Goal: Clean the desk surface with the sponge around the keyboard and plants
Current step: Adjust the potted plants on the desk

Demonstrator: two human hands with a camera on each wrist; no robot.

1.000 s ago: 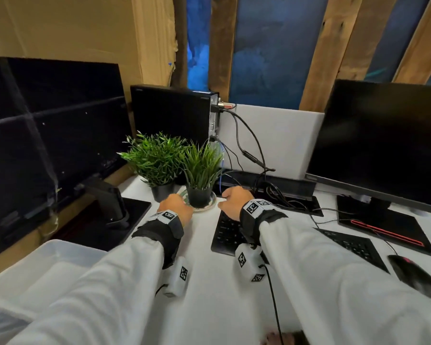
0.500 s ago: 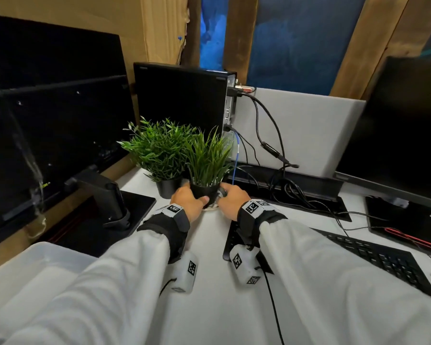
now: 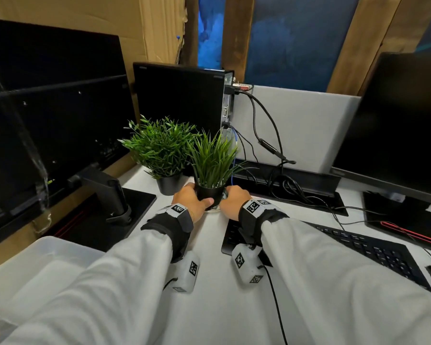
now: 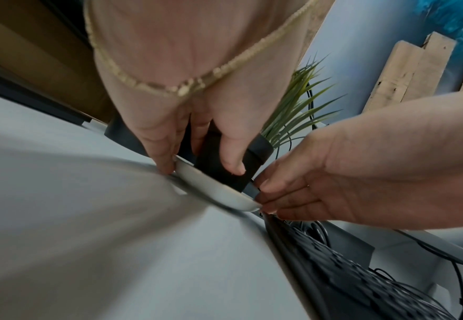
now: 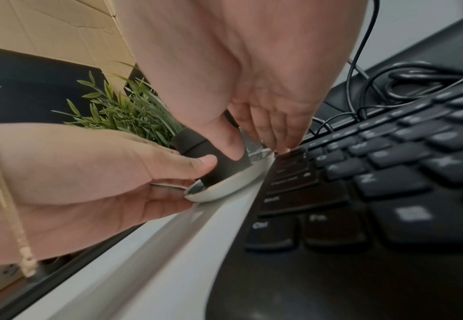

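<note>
Grass-like green plant in a black round pot (image 3: 210,192) stands at centre of the head view on a white saucer (image 3: 213,209), left hand (image 3: 189,199) curled round the pot's left side, right hand (image 3: 234,199) at its right, black keyboard (image 3: 358,247) toward lower right on the white desk (image 3: 222,307). Left wrist view, centre: left thumb (image 4: 233,155) presses the pot (image 4: 219,171) while right fingertips (image 4: 268,194) pinch the saucer rim (image 4: 224,192). Right wrist view: right thumb (image 5: 230,140) lies on the pot (image 5: 213,166), left hand (image 5: 93,184) grasping it from centre left.
</note>
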